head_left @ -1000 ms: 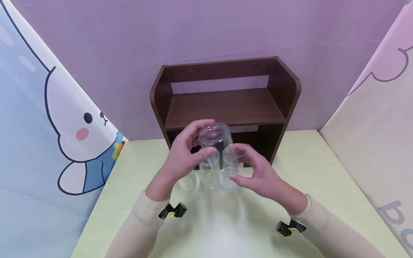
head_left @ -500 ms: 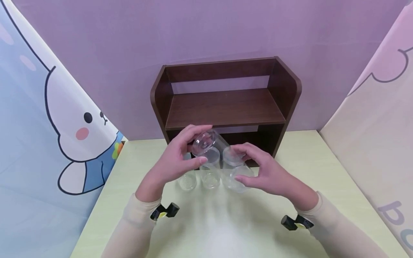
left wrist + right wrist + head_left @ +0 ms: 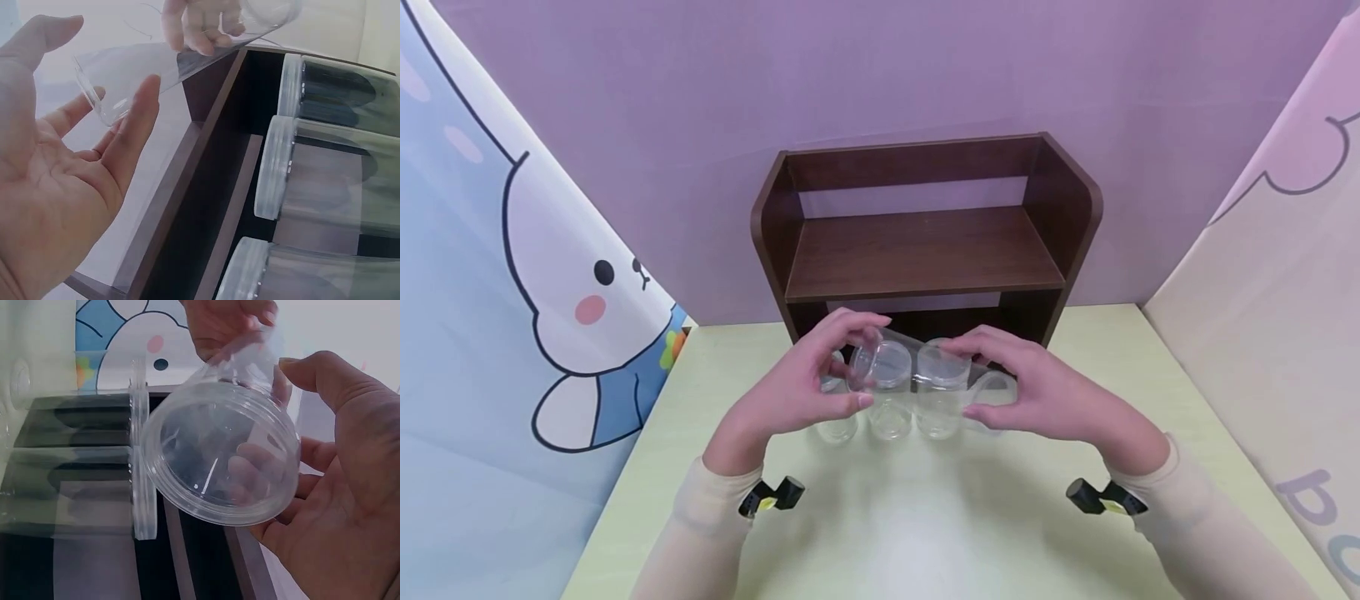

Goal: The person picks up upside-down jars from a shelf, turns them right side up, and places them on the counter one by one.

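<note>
A clear plastic jar (image 3: pixel 867 358) is held on its side above the table, tilted down toward the right. My left hand (image 3: pixel 801 383) holds it around the left end, thumb below and fingers above. At the right end my right hand (image 3: pixel 1037 387) grips it; the ringed wide end (image 3: pixel 222 453) faces the right wrist camera, and fingers show through the clear wall. Just behind and below stand three clear jars with translucent lids in a row: a left one (image 3: pixel 837 427), a middle one (image 3: pixel 891 412) and a right one (image 3: pixel 940 412), partly seen through the held jar.
A dark brown two-tier shelf (image 3: pixel 925 250) stands behind the jars against a purple backdrop (image 3: pixel 880 75). The pale green table (image 3: pixel 917 533) spreads toward me. Printed cartoon panels flank it, a rabbit panel (image 3: pixel 572 325) at left and a pale panel (image 3: pixel 1285 333) at right.
The held jar has turned from nearly upright to nearly sideways, its lower end swinging right and up. My left hand has lowered and shifted left; my right has moved right.
</note>
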Demonstrator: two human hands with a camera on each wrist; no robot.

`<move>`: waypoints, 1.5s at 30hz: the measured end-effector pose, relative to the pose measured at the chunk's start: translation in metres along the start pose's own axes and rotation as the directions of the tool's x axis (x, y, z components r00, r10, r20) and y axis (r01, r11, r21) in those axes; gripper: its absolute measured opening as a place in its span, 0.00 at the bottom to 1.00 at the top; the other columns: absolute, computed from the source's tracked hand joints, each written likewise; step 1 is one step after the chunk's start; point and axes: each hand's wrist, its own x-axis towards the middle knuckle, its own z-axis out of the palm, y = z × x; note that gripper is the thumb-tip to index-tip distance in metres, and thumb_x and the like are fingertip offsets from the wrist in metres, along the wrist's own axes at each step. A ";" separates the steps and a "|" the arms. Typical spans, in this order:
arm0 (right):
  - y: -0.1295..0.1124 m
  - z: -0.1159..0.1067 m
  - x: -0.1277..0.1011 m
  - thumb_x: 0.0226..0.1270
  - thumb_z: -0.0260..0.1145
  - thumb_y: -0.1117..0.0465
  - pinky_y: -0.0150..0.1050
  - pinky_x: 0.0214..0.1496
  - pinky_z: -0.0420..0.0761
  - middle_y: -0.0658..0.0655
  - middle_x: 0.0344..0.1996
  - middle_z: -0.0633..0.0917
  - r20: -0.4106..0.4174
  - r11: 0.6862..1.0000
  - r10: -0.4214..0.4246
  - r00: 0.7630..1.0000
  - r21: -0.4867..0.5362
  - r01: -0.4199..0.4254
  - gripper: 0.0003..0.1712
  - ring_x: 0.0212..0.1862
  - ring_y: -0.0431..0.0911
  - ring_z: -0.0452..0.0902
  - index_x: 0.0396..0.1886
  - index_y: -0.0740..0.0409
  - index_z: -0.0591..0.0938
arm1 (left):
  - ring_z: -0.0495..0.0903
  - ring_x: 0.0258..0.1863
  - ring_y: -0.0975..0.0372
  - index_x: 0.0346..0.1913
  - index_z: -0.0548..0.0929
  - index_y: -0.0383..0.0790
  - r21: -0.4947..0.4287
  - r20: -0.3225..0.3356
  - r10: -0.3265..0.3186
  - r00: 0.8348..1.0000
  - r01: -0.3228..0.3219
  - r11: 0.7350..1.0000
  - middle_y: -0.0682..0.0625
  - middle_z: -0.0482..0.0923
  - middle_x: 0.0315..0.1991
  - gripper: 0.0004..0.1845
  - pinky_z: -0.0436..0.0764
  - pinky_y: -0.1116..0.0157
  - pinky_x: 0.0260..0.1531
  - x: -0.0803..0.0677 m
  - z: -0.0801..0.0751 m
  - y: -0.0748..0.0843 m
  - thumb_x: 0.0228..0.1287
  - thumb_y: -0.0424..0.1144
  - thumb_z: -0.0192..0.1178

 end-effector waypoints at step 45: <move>0.027 -0.014 -0.008 0.50 0.78 0.85 0.37 0.68 0.81 0.67 0.67 0.78 -0.335 0.939 -0.150 0.930 0.246 0.240 0.53 0.65 0.52 0.78 0.78 0.74 0.70 | 0.74 0.73 0.44 0.72 0.59 0.25 -0.316 -0.132 0.140 0.981 -0.176 0.932 0.39 0.68 0.68 0.43 0.84 0.29 0.54 -0.006 -0.007 -0.025 0.53 0.12 0.65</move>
